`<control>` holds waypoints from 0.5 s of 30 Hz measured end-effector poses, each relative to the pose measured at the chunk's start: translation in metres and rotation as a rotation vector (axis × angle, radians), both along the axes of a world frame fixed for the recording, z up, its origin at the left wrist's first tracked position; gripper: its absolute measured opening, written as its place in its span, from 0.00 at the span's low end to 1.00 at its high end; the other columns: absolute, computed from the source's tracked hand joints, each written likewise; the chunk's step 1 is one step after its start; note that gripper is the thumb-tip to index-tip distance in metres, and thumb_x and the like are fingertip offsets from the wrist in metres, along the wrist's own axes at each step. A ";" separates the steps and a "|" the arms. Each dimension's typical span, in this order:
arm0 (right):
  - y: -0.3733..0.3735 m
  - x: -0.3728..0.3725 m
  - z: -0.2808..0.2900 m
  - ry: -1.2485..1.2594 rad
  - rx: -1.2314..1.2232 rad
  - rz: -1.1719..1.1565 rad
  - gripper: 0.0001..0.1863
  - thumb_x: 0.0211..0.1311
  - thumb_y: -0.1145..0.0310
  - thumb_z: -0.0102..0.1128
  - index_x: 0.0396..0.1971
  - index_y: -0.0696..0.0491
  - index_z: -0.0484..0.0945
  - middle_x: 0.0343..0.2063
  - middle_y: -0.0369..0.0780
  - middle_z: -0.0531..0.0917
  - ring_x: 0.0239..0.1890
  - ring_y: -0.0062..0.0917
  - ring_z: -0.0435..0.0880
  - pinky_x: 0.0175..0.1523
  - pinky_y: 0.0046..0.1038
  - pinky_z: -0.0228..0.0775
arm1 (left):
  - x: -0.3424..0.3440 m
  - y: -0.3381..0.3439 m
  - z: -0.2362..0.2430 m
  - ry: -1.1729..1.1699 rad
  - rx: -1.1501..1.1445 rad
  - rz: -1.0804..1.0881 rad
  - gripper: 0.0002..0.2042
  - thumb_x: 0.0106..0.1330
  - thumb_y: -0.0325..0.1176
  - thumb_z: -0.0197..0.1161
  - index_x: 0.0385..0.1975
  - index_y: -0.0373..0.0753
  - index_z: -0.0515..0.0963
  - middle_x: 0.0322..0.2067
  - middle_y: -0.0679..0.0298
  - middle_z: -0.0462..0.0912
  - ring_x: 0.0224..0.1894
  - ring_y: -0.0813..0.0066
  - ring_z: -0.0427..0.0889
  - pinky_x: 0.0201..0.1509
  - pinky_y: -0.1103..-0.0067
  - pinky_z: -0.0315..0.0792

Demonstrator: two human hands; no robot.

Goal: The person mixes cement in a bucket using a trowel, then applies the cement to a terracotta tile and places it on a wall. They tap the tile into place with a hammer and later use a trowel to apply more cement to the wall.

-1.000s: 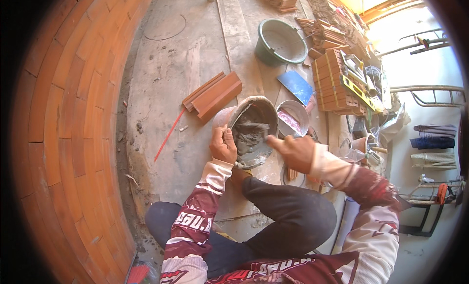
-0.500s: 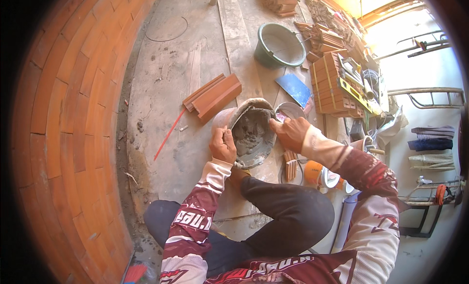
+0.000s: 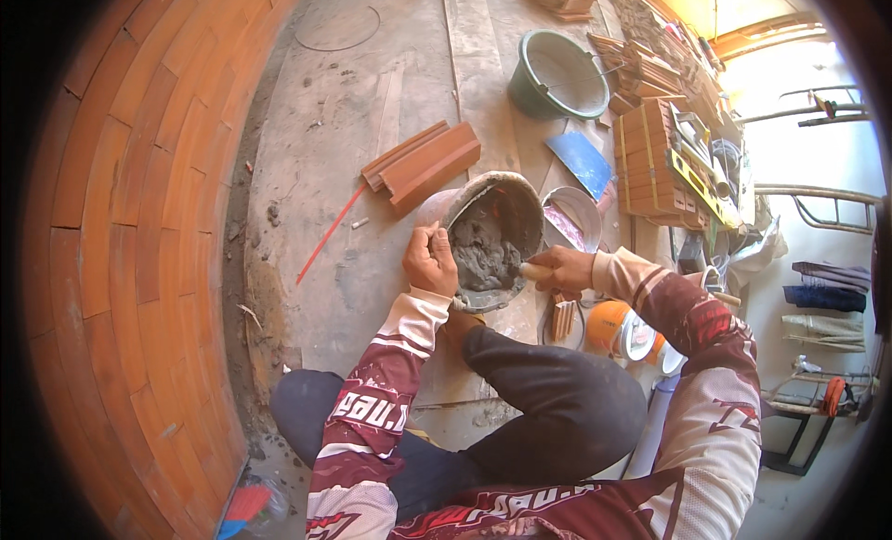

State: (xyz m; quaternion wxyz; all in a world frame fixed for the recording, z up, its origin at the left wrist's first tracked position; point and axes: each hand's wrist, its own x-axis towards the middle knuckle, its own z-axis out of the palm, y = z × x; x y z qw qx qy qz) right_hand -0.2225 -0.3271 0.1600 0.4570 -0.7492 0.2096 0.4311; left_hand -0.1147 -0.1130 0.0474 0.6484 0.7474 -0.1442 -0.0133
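Note:
A round bucket (image 3: 437, 208) with grey wet mortar (image 3: 488, 252) inside tilts toward me between my hands. My left hand (image 3: 431, 260) is closed on its left rim, the thumb up. In my right hand (image 3: 564, 267) is the pale handle of a trowel (image 3: 535, 271), fingers wrapped round it at the bucket's right rim. The trowel's blade is hidden, apparently down in the mortar. Just beyond my right hand stands a smaller pail (image 3: 573, 215) with a pinkish patch inside. Terracotta hollow tiles (image 3: 427, 168) lie past the bucket to the left.
A brick wall (image 3: 139, 261) rises along the left. Farther off stand a green bucket (image 3: 559, 75), a blue sheet (image 3: 580, 164) and a strapped brick stack (image 3: 648, 164) bearing a yellow level (image 3: 695, 182). Orange-and-white containers (image 3: 618, 329) sit near my right knee. A red strip (image 3: 330, 235) lies left.
My right hand has moved down along the bucket's right rim and turned, so the trowel's handle now shows. The mortar's surface has shifted. My left hand keeps its hold.

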 end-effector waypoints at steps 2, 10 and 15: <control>0.007 -0.006 0.003 0.132 0.084 -0.190 0.21 0.56 0.67 0.62 0.50 0.59 0.76 0.22 0.38 0.77 0.19 0.23 0.76 0.25 0.27 0.70 | 0.000 0.001 -0.001 -0.035 0.008 -0.006 0.08 0.69 0.31 0.57 0.33 0.32 0.74 0.32 0.47 0.82 0.33 0.48 0.81 0.38 0.65 0.75; 0.051 -0.031 -0.026 0.066 0.588 -0.724 0.30 0.59 0.73 0.53 0.64 0.58 0.66 0.19 0.37 0.74 0.12 0.18 0.71 0.15 0.21 0.62 | -0.002 0.003 -0.001 -0.027 -0.004 -0.024 0.09 0.71 0.32 0.56 0.33 0.31 0.74 0.33 0.47 0.82 0.35 0.49 0.82 0.40 0.67 0.75; 0.066 -0.049 -0.042 0.010 0.786 -0.979 0.27 0.59 0.71 0.52 0.60 0.59 0.67 0.23 0.38 0.77 0.11 0.16 0.72 0.14 0.16 0.62 | -0.001 0.005 -0.006 -0.044 0.015 -0.048 0.09 0.71 0.32 0.56 0.33 0.32 0.74 0.30 0.48 0.81 0.32 0.51 0.81 0.38 0.68 0.74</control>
